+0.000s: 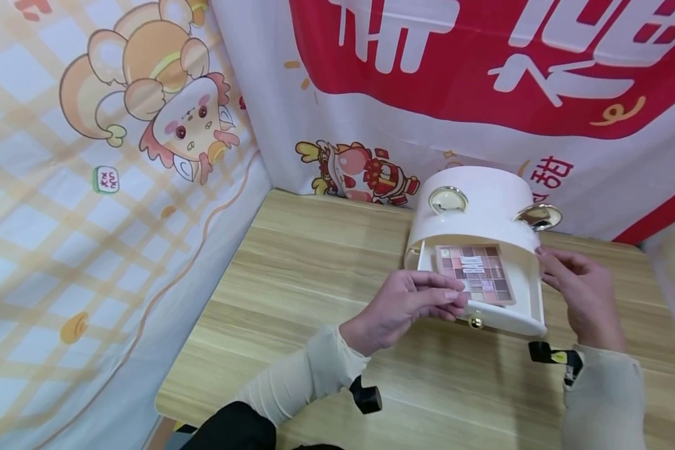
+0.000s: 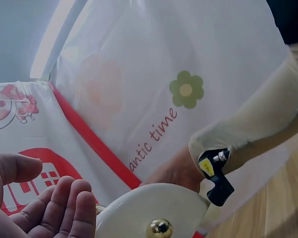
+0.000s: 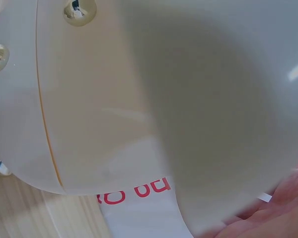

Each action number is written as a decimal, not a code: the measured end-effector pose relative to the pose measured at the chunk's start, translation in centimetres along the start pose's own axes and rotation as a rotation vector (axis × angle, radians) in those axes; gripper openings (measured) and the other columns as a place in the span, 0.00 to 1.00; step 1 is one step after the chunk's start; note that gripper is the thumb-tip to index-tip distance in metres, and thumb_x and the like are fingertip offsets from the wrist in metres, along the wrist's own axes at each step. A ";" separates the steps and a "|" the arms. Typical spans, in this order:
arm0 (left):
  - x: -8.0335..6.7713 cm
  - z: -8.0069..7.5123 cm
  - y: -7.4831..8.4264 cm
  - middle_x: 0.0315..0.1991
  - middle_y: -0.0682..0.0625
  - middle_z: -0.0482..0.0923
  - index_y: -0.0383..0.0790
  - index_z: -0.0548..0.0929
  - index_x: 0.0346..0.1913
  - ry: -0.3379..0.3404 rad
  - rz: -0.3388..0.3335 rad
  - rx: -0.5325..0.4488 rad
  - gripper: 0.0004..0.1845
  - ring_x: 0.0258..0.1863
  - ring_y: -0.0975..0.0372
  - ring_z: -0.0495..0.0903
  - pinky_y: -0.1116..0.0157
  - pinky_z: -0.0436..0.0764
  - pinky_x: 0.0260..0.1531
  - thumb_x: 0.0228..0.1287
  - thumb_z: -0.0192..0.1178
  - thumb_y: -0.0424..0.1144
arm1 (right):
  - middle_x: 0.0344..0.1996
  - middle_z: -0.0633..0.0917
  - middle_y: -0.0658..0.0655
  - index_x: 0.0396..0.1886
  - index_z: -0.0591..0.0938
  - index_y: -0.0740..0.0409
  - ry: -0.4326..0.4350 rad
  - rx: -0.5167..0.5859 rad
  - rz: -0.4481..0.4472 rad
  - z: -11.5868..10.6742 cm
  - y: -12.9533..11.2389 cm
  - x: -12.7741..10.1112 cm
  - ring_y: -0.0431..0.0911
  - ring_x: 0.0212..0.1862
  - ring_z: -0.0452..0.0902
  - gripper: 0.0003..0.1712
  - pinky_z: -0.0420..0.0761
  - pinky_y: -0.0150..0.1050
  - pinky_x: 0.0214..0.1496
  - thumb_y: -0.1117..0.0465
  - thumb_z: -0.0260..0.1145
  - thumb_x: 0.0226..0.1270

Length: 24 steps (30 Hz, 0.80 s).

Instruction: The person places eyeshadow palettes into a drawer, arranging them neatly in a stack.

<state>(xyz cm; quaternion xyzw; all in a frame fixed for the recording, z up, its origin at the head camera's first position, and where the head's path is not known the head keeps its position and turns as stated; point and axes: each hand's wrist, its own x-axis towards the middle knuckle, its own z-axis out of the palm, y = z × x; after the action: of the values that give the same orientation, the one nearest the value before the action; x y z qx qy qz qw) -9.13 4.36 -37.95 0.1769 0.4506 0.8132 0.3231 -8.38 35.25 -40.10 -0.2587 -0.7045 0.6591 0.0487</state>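
A white, rounded storage box [image 1: 472, 197] with gold ear-shaped pieces stands on the table. Its drawer [image 1: 525, 294] is pulled out, showing a gold knob [image 1: 475, 322] on the front. Inside lies an eyeshadow palette [image 1: 486, 265] with a clear lid and many pink and brown shades. Over the drawer's front left corner is my left hand [image 1: 402, 306], its fingers loosely bent and partly covering the palette; the left wrist view shows nothing between thumb and fingers. My right hand [image 1: 585, 287] touches the box's right side with its fingertips, which are partly hidden in the right wrist view.
The wooden table [image 1: 309, 262] extends left of the box and towards me. A printed cloth [image 1: 349, 112] hangs behind the box, and a checked one [image 1: 118, 250] borders the left side. Small black devices [image 1: 365, 397] are strapped at both wrists.
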 end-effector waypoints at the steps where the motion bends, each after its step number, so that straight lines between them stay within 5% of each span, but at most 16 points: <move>1: -0.1 0.1 -0.1 0.42 0.32 0.85 0.16 0.78 0.53 -0.002 0.007 -0.005 0.14 0.35 0.58 0.87 0.60 0.87 0.42 0.67 0.59 0.23 | 0.45 0.77 0.46 0.46 0.83 0.48 0.000 0.003 0.000 0.0 0.0 0.0 0.40 0.43 0.75 0.19 0.83 0.24 0.36 0.45 0.75 0.60; 6: -1.0 0.2 -0.6 0.41 0.29 0.84 0.15 0.77 0.53 -0.021 0.021 -0.020 0.15 0.35 0.57 0.87 0.62 0.87 0.40 0.68 0.58 0.24 | 0.45 0.77 0.46 0.47 0.83 0.48 0.001 -0.007 0.002 0.0 0.0 -0.1 0.40 0.43 0.75 0.20 0.83 0.24 0.36 0.44 0.75 0.60; 14: -2.4 0.3 -3.1 0.37 0.43 0.87 0.12 0.75 0.53 -0.044 -0.053 -0.105 0.17 0.35 0.58 0.87 0.64 0.87 0.40 0.68 0.58 0.26 | 0.45 0.78 0.46 0.49 0.83 0.50 0.007 0.001 0.008 0.0 0.0 -0.1 0.39 0.42 0.76 0.24 0.83 0.24 0.35 0.43 0.76 0.58; 20: -2.3 0.5 -5.3 0.34 0.46 0.86 0.16 0.77 0.54 -0.008 -0.221 -0.180 0.18 0.33 0.60 0.86 0.67 0.86 0.38 0.70 0.58 0.30 | 0.44 0.79 0.46 0.43 0.85 0.47 0.001 0.048 -0.015 -0.1 0.1 -0.1 0.38 0.40 0.77 0.15 0.83 0.25 0.35 0.48 0.76 0.60; 24: -1.7 0.3 -6.7 0.34 0.44 0.86 0.28 0.84 0.47 0.063 -0.327 -0.255 0.11 0.33 0.59 0.86 0.66 0.86 0.40 0.70 0.60 0.33 | 0.44 0.79 0.46 0.43 0.85 0.46 0.002 0.043 0.001 0.0 0.0 0.0 0.38 0.40 0.78 0.16 0.84 0.25 0.35 0.47 0.77 0.59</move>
<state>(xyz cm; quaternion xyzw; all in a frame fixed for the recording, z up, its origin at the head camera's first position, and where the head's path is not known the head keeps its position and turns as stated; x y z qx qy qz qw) -5.24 5.94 -43.44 0.0336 0.3764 0.8056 0.4563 -8.34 35.28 -40.09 -0.2586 -0.6899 0.6740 0.0545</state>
